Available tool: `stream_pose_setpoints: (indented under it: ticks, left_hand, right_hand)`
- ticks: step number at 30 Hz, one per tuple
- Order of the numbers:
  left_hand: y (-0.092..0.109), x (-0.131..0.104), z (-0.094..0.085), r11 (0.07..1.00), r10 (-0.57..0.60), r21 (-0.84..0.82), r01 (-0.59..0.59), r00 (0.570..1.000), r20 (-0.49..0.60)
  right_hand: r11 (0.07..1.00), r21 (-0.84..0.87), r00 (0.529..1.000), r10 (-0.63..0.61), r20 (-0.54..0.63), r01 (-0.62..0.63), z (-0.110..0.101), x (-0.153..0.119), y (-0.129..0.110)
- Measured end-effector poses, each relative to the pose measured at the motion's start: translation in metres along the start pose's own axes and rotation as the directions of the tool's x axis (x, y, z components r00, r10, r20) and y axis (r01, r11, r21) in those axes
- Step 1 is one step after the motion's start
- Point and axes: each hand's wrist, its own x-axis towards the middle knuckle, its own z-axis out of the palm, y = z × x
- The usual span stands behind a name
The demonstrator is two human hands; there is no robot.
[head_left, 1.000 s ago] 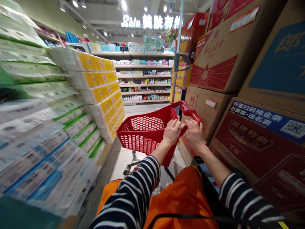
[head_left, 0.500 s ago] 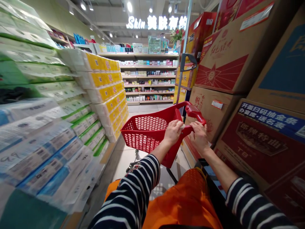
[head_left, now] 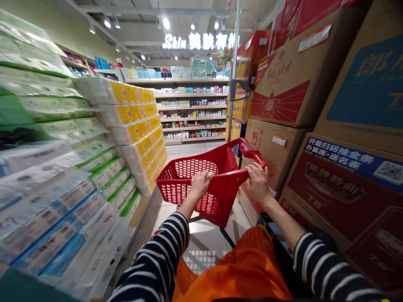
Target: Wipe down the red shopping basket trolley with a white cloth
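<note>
A red plastic shopping cart [head_left: 220, 197] with a perforated basket stands turned sideways in the aisle in front of me. My left hand [head_left: 200, 183] is closed over the near rim of its basket, about midway along the side. Something small and pale shows by the thumb; I cannot make out what it is. My right hand [head_left: 257, 180] grips the cart at the near end of its handle, fingers wrapped over the red plastic. The visible part of the basket's inside shows only its red mesh wall.
Stacked tissue packs in green [head_left: 107, 167] and yellow [head_left: 138, 126] wrapping line the left side. Large cardboard cartons [head_left: 277, 96] rise close on the right. A metal pole [head_left: 234, 54] with a grey handle stands beyond the cart. Shelves of small goods [head_left: 195, 96] cross the far end.
My left hand has slid left along the basket rim, away from the handle. My right hand keeps its hold at the handle end. The view has shifted slightly right.
</note>
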Motion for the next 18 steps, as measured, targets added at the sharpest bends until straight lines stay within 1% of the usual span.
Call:
stream_pose_setpoints:
  ticks: [3, 7, 9, 10, 11, 13, 15, 16, 18]
  left_hand:
    - [0.009, -0.004, 0.001, 0.998, 0.067, 0.003, -0.067, 0.998, -0.021]
    - [0.026, -0.012, 0.005, 0.985, 0.165, 0.058, -0.16, 0.983, -0.085]
    - [0.031, -0.017, 0.011, 0.971, 0.225, 0.102, -0.215, 0.969, -0.105]
    - [0.031, -0.02, 0.014, 0.965, 0.245, 0.124, -0.232, 0.964, -0.103]
    - [0.027, -0.024, 0.016, 0.961, 0.25, 0.144, -0.235, 0.964, -0.095]
    - [0.009, -0.031, 0.015, 0.966, 0.212, 0.17, -0.196, 0.974, -0.083]
    - [-0.02, -0.039, 0.007, 0.978, 0.113, 0.186, -0.093, 0.989, -0.095]
    - [-0.035, -0.043, 0.002, 0.982, 0.043, 0.188, -0.022, 0.993, -0.108]
    - [-0.06, -0.049, -0.008, 0.974, -0.11, 0.184, 0.134, 0.985, -0.136]
  right_hand:
    - [0.997, -0.055, 0.998, -0.044, 0.052, 0.047, 0.005, 0.002, -0.016]
    - [0.994, -0.018, 0.982, -0.103, 0.155, 0.107, 0.018, 0.0, -0.045]
    - [0.992, 0.0, 0.976, -0.122, 0.178, 0.124, 0.023, -0.003, -0.053]
    - [0.991, 0.005, 0.974, -0.13, 0.184, 0.132, 0.024, -0.005, -0.054]
    - [0.991, 0.01, 0.973, -0.136, 0.188, 0.137, 0.024, -0.007, -0.053]
    - [0.99, 0.015, 0.97, -0.141, 0.196, 0.141, 0.021, -0.01, -0.047]
    - [0.989, 0.018, 0.968, -0.147, 0.203, 0.147, 0.017, -0.012, -0.04]
    - [0.989, 0.019, 0.968, -0.147, 0.203, 0.146, 0.016, -0.012, -0.037]
    - [0.991, 0.016, 0.973, -0.134, 0.19, 0.133, 0.015, -0.013, -0.036]
